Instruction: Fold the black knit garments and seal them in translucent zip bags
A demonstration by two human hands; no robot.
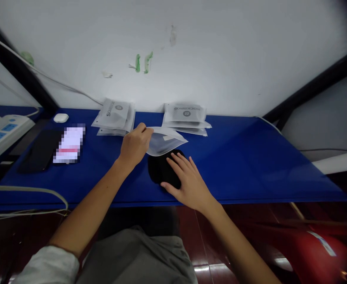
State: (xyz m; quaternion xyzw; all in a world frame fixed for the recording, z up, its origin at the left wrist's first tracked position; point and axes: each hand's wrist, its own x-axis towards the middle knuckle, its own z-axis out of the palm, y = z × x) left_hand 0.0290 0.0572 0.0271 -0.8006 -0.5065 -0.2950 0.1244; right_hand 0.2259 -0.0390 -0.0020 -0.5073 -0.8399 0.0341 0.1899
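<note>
You sit at a blue table [250,165] pushed up to a white wall [221,51] that carries green marks [137,63] and scuffs. A black bar [324,85] slants down on the right side, and a white cable [52,81] droops across the wall on the left. Below the table's near edge you can see a dark red tiled floor [201,240]. At the table's left end lie a dark phone [39,154], a lit phone [69,144] with its screen blurred out, and a small white case [61,118]. Along the back, a left stack of printed bags [114,114] and a right stack of printed bags [185,113] stand well apart.

Your left hand [135,146] reaches forward, knuckles up, its fingers pinching the left end of a clear bag [161,145] whose mouth gapes toward you. Your right hand [188,181] lies palm down with fingers spread and gripping nothing, resting on a black pad [163,169]. That pad sits on the table right at the bag's mouth; whether its far edge is inside, you cannot tell.
</note>
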